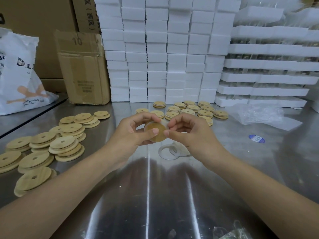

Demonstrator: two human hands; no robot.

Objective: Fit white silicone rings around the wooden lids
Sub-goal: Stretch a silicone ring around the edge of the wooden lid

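A round wooden lid is held above the steel table between both hands. My left hand grips its left side, thumb across the face. My right hand pinches a white silicone ring at the lid's upper right rim. Loose white rings lie on the table just below the hands. Bare wooden lids with centre holes are piled at the left. Lids with white rings lie in rows behind the hands.
White foam boxes are stacked high at the back, foam trays at the right. A cardboard box and a white bag stand at the left. Clear plastic wrap and a blue sticker lie on the right.
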